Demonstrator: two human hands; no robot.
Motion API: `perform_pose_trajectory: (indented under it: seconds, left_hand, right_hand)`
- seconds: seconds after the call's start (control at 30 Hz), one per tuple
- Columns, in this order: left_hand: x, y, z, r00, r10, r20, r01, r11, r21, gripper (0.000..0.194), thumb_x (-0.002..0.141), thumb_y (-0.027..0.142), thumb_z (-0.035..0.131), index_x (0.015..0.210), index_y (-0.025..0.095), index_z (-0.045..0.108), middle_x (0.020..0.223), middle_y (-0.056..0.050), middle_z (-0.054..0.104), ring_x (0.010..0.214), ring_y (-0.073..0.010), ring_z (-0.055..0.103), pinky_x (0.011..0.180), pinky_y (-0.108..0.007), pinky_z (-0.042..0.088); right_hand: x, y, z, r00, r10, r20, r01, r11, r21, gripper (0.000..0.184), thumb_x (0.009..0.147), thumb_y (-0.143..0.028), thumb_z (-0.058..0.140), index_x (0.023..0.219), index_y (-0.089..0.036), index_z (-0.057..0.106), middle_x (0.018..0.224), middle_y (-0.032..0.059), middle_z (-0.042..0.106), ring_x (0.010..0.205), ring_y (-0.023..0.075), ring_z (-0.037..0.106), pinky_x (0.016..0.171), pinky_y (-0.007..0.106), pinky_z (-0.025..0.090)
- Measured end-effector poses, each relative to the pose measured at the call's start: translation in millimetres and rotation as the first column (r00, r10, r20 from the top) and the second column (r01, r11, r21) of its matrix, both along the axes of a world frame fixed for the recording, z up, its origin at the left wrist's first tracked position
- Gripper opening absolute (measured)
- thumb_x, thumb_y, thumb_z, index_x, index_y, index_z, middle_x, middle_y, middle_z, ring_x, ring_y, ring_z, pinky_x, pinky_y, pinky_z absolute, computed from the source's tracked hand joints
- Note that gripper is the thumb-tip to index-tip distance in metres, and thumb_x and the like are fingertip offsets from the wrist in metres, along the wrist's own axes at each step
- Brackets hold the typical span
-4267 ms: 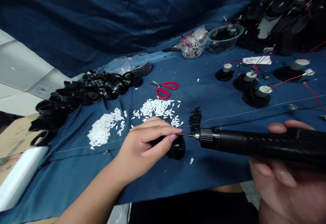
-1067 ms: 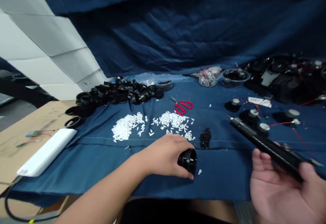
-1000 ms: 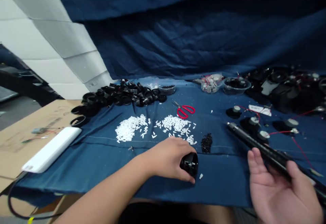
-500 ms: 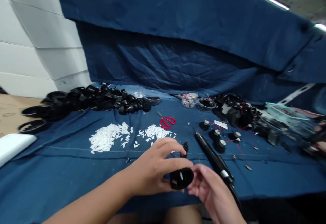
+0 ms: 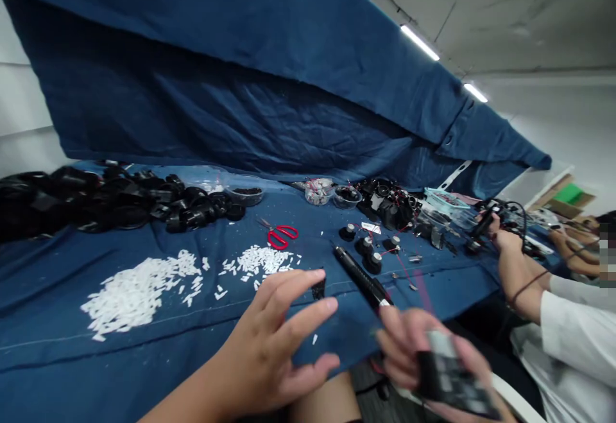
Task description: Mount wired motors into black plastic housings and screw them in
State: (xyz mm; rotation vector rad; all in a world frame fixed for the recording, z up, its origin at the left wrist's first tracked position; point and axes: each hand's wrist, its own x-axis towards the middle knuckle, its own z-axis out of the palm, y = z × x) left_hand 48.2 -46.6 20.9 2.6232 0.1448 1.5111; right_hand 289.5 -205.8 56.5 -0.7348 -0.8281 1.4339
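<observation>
My left hand (image 5: 274, 352) hovers over the near edge of the blue-clothed table (image 5: 58, 352), fingers spread and holding nothing. My right hand (image 5: 409, 346) is low at the front right, blurred by motion, with its fingers closed round a black plastic part (image 5: 450, 378) that shows pale patches. The black electric screwdriver (image 5: 360, 275) lies on the cloth just beyond both hands, with neither hand on it. A small heap of black screws (image 5: 318, 290) sits beside my left fingertips.
Two heaps of white plastic bits (image 5: 135, 291) (image 5: 260, 259), red scissors (image 5: 282, 235), a pile of black rings (image 5: 96, 198), clear bowls (image 5: 320, 190) and small motors on black bases (image 5: 368, 248) lie on the cloth. A co-worker's arms (image 5: 514, 269) work at the right.
The view swung up and right. The screwdriver left my right hand and now lies on the cloth. The black part went from my left hand to my right, and my left hand opened.
</observation>
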Motion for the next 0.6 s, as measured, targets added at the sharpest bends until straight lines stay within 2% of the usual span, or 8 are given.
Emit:
perform_pose_trajectory:
  seconds: [0.07, 0.13, 0.17, 0.2, 0.33, 0.43, 0.53, 0.6]
  left_hand:
    - [1, 3, 1.6, 0.999, 0.028, -0.024, -0.029, 0.999, -0.031, 0.059, 0.093, 0.025, 0.071, 0.147, 0.02, 0.047, 0.153, -0.018, 0.045, 0.141, -0.0332, 0.047, 0.118, -0.054, 0.046]
    - [3, 5, 2.3, 0.997, 0.052, -0.059, -0.055, 0.997, -0.056, 0.053, 0.095, 0.02, 0.066, 0.146, 0.02, 0.048, 0.153, -0.017, 0.046, 0.142, -0.0324, 0.047, 0.117, -0.054, 0.047]
    - [4, 6, 2.0, 0.995, 0.058, -0.076, -0.063, 0.996, -0.066, 0.051, 0.096, 0.018, 0.064, 0.145, 0.021, 0.048, 0.152, -0.017, 0.047, 0.141, -0.032, 0.048, 0.116, -0.055, 0.047]
    - [5, 7, 1.2, 0.994, 0.062, -0.093, -0.069, 0.995, -0.072, 0.05, 0.097, 0.016, 0.062, 0.145, 0.022, 0.048, 0.152, -0.017, 0.047, 0.141, -0.0319, 0.048, 0.115, -0.056, 0.048]
    - [10, 16, -5.7, 0.989, 0.069, -0.13, -0.083, 0.991, -0.109, 0.048, 0.099, 0.017, 0.06, 0.145, 0.024, 0.047, 0.154, -0.017, 0.046, 0.141, -0.0333, 0.049, 0.113, -0.059, 0.05]
    - [12, 21, -7.6, 0.985, 0.067, -0.161, -0.096, 0.978, -0.183, 0.047, 0.099, 0.018, 0.058, 0.144, 0.026, 0.047, 0.155, -0.017, 0.046, 0.141, -0.034, 0.051, 0.114, -0.062, 0.049]
    - [-4, 10, -1.6, 0.973, 0.119, -0.2, -0.161, 0.965, -0.209, 0.044, 0.1, 0.019, 0.056, 0.142, 0.027, 0.048, 0.149, -0.015, 0.054, 0.138, -0.0314, 0.056, 0.114, -0.057, 0.053]
    - [-29, -8, 6.0, 0.966, 0.156, -0.205, -0.21, 0.939, -0.271, 0.042, 0.1, 0.022, 0.056, 0.141, 0.028, 0.049, 0.14, -0.011, 0.063, 0.129, -0.0257, 0.064, 0.106, -0.044, 0.06]
  right_hand:
    - [30, -22, 17.2, 0.954, -0.288, 0.082, 0.282, 0.956, 0.075, 0.04, 0.078, -0.064, 0.081, 0.084, -0.025, 0.072, 0.084, 0.0034, 0.051, 0.071, 0.0168, 0.053, 0.059, 0.029, 0.05]
    - [64, -34, 28.8, 0.674, -0.671, 0.31, 0.654, 0.737, 0.173, 0.043, 0.078, -0.066, 0.08, 0.092, -0.026, 0.073, 0.101, 0.0073, 0.062, 0.088, 0.0236, 0.064, 0.07, 0.036, 0.059]
    - [82, -35, 31.3, 0.488, -0.733, 0.474, 0.745, 0.633, 0.211, 0.044, 0.08, -0.068, 0.078, 0.098, -0.027, 0.074, 0.112, 0.0078, 0.066, 0.096, 0.0254, 0.066, 0.077, 0.039, 0.061]
    - [99, -31, 31.1, 0.405, -0.74, 0.537, 0.773, 0.591, 0.231, 0.045, 0.08, -0.064, 0.081, 0.104, -0.027, 0.075, 0.117, 0.0082, 0.067, 0.099, 0.0252, 0.066, 0.081, 0.039, 0.061]
    - [158, 8, 8.5, 0.211, -0.693, 0.689, 0.79, 0.536, 0.298, 0.043, 0.085, -0.046, 0.086, 0.115, -0.018, 0.072, 0.119, 0.0081, 0.07, 0.104, 0.0221, 0.066, 0.095, 0.038, 0.058]
    - [188, 40, -13.3, 0.125, -0.575, 0.808, 0.784, 0.557, 0.275, 0.029, 0.101, -0.039, 0.072, 0.116, -0.014, 0.069, 0.114, 0.0078, 0.07, 0.102, 0.0215, 0.069, 0.092, 0.042, 0.06]
    - [192, 57, -22.2, 0.072, -0.485, 0.872, 0.756, 0.596, 0.269, 0.025, 0.102, -0.037, 0.071, 0.112, -0.014, 0.069, 0.111, 0.0065, 0.07, 0.099, 0.0204, 0.069, 0.089, 0.039, 0.061]
    - [178, 62, -22.7, 0.044, -0.465, 0.884, 0.729, 0.62, 0.29, 0.024, 0.102, -0.037, 0.07, 0.113, -0.016, 0.069, 0.111, 0.0065, 0.07, 0.097, 0.0197, 0.069, 0.087, 0.038, 0.061]
